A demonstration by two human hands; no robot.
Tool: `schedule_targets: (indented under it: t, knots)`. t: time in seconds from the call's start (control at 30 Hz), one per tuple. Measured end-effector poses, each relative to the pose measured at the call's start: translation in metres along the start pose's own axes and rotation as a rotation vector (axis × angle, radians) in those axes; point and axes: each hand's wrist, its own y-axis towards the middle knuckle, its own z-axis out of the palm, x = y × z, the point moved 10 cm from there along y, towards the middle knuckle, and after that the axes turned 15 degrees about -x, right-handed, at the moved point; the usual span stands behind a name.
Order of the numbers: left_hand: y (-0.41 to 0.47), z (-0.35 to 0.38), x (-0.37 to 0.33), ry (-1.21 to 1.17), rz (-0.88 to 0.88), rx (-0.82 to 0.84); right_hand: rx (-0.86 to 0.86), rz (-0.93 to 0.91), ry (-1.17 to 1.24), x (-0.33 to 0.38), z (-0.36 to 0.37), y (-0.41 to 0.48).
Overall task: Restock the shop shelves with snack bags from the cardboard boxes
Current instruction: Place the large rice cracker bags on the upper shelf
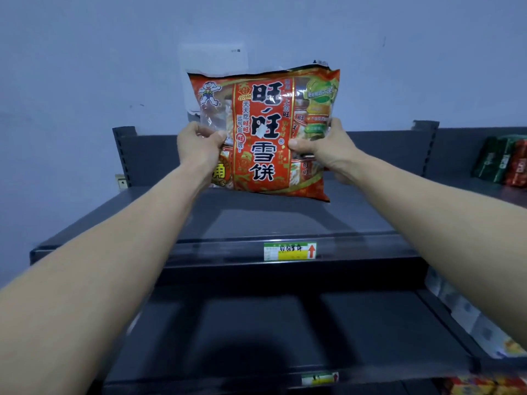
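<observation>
A large red snack bag (263,132) with black Chinese lettering stands upright over the back of the top shelf (256,220), its lower edge at the shelf surface. My left hand (198,145) grips its left side, thumb on the front. My right hand (322,146) grips its right side the same way. Both arms reach forward over the dark grey shelves. No cardboard box is in view.
A green and yellow price label (289,251) with a red arrow sits on the top shelf's front rail. The lower shelf (271,332) lies below. Green and red packets (502,162) stand on the neighbouring shelf at right. A blue wall rises behind.
</observation>
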Motion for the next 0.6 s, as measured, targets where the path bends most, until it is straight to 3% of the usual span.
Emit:
schedule_targets:
  t: [0.27, 0.6]
  knots:
    - [0.027, -0.013, 0.026, 0.054, -0.051, 0.146, -0.043, 0.031, 0.094, -0.011, 0.052, 0.015]
    - [0.089, -0.061, 0.045, 0.09, 0.017, -0.019, 0.078, 0.058, 0.091, -0.018, 0.157, 0.017]
